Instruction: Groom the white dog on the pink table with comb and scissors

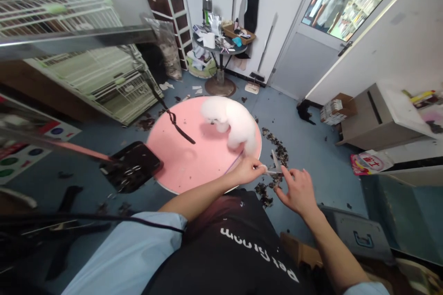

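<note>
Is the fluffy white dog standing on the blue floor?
No, the white dog stands on the round pink table, above the blue floor.
</note>
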{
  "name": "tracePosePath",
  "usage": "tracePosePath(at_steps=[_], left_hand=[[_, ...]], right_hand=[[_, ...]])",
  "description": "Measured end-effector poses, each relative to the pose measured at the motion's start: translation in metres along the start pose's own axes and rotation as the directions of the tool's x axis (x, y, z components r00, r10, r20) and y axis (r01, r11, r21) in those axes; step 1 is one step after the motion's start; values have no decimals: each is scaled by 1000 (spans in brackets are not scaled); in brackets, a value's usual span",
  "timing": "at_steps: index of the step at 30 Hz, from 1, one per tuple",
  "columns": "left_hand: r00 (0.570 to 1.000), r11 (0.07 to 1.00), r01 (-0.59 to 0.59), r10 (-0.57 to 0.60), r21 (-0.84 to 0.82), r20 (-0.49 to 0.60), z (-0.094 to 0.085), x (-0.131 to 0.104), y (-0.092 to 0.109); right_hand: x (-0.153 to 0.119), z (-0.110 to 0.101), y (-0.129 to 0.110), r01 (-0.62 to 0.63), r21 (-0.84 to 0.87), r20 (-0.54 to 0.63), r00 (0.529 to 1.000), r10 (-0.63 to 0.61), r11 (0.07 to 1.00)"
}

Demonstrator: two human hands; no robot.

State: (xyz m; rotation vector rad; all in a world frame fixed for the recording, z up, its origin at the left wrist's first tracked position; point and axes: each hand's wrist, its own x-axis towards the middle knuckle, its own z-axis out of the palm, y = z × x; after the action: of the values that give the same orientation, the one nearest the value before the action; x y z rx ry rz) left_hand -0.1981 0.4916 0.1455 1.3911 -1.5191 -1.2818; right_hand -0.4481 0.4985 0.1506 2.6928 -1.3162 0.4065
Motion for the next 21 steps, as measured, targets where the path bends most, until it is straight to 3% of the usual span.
tracePosePath(at_steps=[3, 7, 11, 16, 19, 21], left_hand=[[999, 999, 25, -27, 46, 45, -7, -15, -4], [998, 993, -10, 17, 114, -59, -14, -32, -11], [989, 997, 11, 1, 82, -145, -23, -45, -17], [998, 998, -14, 17, 55, -58, -21, -54, -17], [982, 997, 29, -14, 76, -190, -22, -58, -19], [958, 992, 81, -50, 97, -282, -34, -70, -30]], right_hand=[[2, -2, -10, 59, -16, 24, 998, -58, 998], [11, -6, -20, 146, -15, 77, 987, -144, 989], [25, -9, -28, 251, -27, 77, 965, -249, 967], [34, -11, -37, 304, -27, 103, 948, -300, 952], [29, -2, -37, 291, -11, 157, 945, -286, 957], [23, 13, -36, 243, 42, 243, 938, -246, 969]])
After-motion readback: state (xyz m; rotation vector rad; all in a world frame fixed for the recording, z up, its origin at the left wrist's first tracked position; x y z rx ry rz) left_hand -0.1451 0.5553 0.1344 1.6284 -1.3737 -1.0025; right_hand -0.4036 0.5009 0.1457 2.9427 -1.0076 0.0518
